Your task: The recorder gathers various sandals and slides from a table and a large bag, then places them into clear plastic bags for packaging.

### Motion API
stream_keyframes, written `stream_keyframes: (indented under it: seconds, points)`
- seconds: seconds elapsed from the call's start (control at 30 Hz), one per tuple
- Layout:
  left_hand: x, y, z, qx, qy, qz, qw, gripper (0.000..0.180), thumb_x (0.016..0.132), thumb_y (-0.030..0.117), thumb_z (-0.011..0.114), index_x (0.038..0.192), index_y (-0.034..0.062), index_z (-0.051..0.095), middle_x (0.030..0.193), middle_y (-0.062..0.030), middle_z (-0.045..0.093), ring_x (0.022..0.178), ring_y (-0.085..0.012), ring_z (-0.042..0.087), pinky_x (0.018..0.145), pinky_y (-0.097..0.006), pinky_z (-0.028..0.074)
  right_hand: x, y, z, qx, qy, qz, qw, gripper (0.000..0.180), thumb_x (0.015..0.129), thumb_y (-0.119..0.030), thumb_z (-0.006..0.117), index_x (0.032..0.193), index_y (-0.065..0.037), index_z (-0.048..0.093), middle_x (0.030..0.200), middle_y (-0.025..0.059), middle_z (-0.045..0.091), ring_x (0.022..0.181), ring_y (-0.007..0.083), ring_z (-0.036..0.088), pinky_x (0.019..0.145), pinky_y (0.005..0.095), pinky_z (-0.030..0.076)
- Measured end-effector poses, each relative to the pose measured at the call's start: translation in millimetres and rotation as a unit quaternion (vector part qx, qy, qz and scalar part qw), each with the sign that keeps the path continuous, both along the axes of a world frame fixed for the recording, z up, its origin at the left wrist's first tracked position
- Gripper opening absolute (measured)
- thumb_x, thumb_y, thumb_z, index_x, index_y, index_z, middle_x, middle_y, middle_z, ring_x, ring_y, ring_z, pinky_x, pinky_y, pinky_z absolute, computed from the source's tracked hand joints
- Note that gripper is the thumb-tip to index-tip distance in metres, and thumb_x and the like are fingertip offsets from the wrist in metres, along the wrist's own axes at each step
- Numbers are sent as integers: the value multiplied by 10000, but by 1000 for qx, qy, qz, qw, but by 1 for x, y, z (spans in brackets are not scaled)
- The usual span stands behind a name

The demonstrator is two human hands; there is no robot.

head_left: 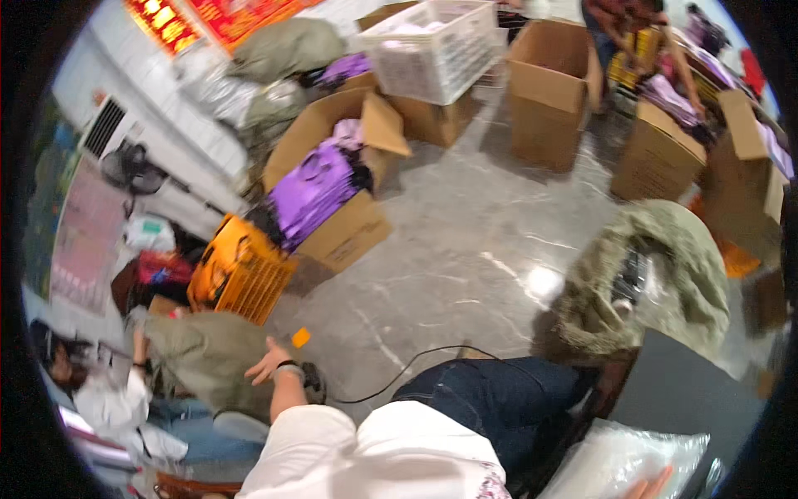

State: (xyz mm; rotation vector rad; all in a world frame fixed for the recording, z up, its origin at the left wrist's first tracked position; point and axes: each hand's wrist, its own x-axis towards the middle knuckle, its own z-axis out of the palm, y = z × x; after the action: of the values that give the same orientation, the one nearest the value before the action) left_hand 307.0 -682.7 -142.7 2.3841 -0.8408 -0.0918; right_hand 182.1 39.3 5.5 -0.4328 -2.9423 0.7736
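Observation:
My left hand point(269, 363) reaches out to the left with its fingers spread and nothing in them, a band round its wrist. It is nearest to a large olive-green sack point(204, 353); I cannot tell if they touch. A small orange piece point(301, 338) lies on the floor just beyond it. At the lower right edge, only part of my right hand point(652, 485) shows, fingers stretched out over a clear plastic bag of pale contents point(628, 456). That bag lies on a dark grey tabletop point(694, 391).
A seated person point(116, 407) is at the left. An orange crate point(249, 270) and a carton with purple folded goods point(312, 195) stand beyond. An open fuzzy green sack point(644, 279) sits at right. A black cable point(407, 366) crosses the floor. Another person point(628, 37) bends over goods far right.

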Motion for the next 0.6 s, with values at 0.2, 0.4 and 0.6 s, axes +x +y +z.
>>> stream_keyframes:
  seconds: [0.2, 0.4, 0.6]
  points:
    - [-14, 18, -8, 15, -44, -43, 998, 1208, 683, 616, 631, 1369, -2, -149, 1390, -343, -103, 1213, -482, 314, 952, -473, 363, -1, 2, -4, 20, -10, 7, 1000, 499, 942, -232, 404, 1341, 43, 285, 1383, 245, 283, 1275, 321, 300, 1052, 338, 243]
    - [-4, 9, 1, 49, -25, -13, 998, 1210, 671, 765, 474, 1369, -80, -39, 1433, -277, -32, 1317, -433, 99, 1029, -500, 242, -5, -3, 0, 37, -4, 19, 999, 496, 944, -238, 397, 1337, 45, 289, 1381, 245, 286, 1275, 330, 296, 1054, 343, 238]
    - [-10, -51, 34, -22, 132, -110, 985, 1359, 512, 841, 532, 1369, -86, 30, 1435, -258, 78, 1321, -365, 176, 1034, -473, 233, 5, 1, 0, 34, -6, 5, 999, 489, 948, -245, 389, 1337, 36, 296, 1381, 243, 288, 1272, 336, 298, 1058, 352, 227]
